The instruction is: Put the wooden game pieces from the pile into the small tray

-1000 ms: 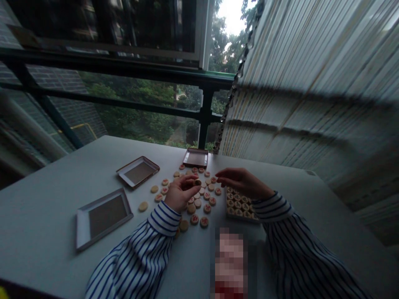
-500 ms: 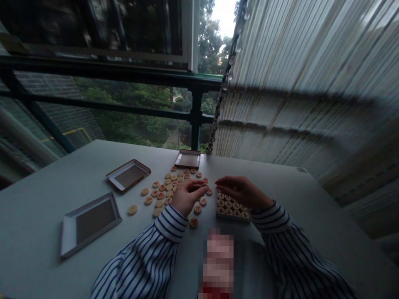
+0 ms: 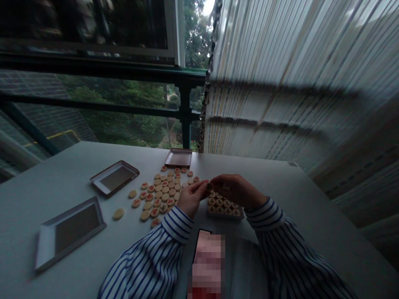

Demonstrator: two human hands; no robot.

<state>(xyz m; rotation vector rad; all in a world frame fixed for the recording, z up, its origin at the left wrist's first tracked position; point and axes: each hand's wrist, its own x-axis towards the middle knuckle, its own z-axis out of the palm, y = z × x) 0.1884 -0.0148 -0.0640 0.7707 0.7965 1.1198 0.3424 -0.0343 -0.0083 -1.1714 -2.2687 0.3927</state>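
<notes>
My left hand [image 3: 190, 198] pinches a round wooden xiangqi piece [image 3: 209, 186] between thumb and forefinger. The fingertips of my right hand [image 3: 238, 190] meet the same piece from the other side, its fingers curved and closed about the edge. Just beneath my right hand is a box [image 3: 225, 216] packed with rows of xiangqi pieces [image 3: 219, 202], dark characters facing up; its far part is hidden by the hand. Left of my left hand lie many loose pieces [image 3: 165, 197], some blank side up, others showing red characters.
Three shallow open trays or lids lie beyond and left of the pieces: a grey one [image 3: 101, 220], a brown-rimmed one [image 3: 137, 170] and another [image 3: 190, 160] by the window. A phone [image 3: 202, 245], partly blurred out, lies near me. A string curtain [image 3: 264, 74] hangs at right.
My right hand has come in to the piece held by my left hand, and the gap between the hands has closed. The view has shifted to the right.
</notes>
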